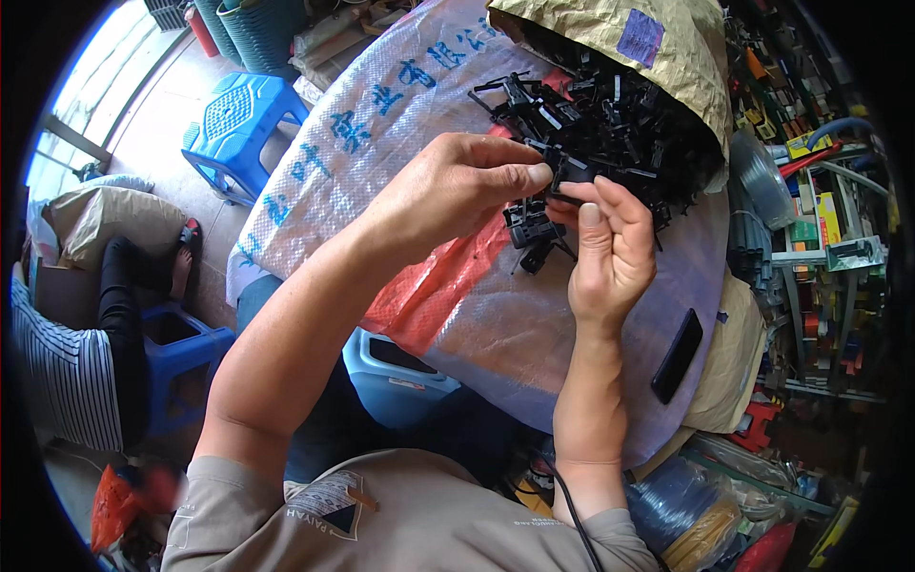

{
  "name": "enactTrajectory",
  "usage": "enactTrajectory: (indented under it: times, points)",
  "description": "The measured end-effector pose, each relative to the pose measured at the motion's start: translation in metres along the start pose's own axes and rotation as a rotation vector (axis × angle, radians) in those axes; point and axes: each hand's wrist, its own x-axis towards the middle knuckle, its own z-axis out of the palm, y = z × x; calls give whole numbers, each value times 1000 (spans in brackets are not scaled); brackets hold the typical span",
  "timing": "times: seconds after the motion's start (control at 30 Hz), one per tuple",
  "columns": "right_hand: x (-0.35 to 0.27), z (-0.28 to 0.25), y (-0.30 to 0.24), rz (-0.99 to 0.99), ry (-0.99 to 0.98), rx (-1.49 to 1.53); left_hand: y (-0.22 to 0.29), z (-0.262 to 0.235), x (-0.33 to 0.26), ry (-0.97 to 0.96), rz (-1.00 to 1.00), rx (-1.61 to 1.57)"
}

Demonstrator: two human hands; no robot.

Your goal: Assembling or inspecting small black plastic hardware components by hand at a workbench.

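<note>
Above the woven plastic sheet (448, 315), at the near edge of a heap of black parts (620, 119), a small black part (556, 181) sits between the two hands; the left hand (462, 186) has thumb and forefinger clamped on it, while the right hand (615, 253) meets its other side with curled fingers, and whether these grip or merely steady it I cannot tell. The heap spills from the mouth of a brown paper sack (610, 29), and a loose cluster (534, 229) lies just below the hands, on and beside the sheet's red stripe. With so small a hold, the part could slip if the left pinch slackens, and, being black, would be hard to pick out among the others. Thin arms jutting from the heap could snag it or bend if a hand drags across them
</note>
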Motion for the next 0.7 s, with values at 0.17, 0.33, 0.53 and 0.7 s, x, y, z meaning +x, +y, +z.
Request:
enactTrajectory:
  times: [0.17, 0.33, 0.53, 0.7]
  points:
    - [2, -4, -2, 109, -16, 131, -13, 7, 4, 27, 93, -133]
    - [6, -13, -1, 230, -58, 295, -9, 7, 2, -101, 125, -167]
    - [5, -19, 5, 249, -86, 358, -21, 6, 8, 37, 492, 188]
    - [4, -16, 4, 302, -95, 391, -23, 22, 6, 42, 642, 296]
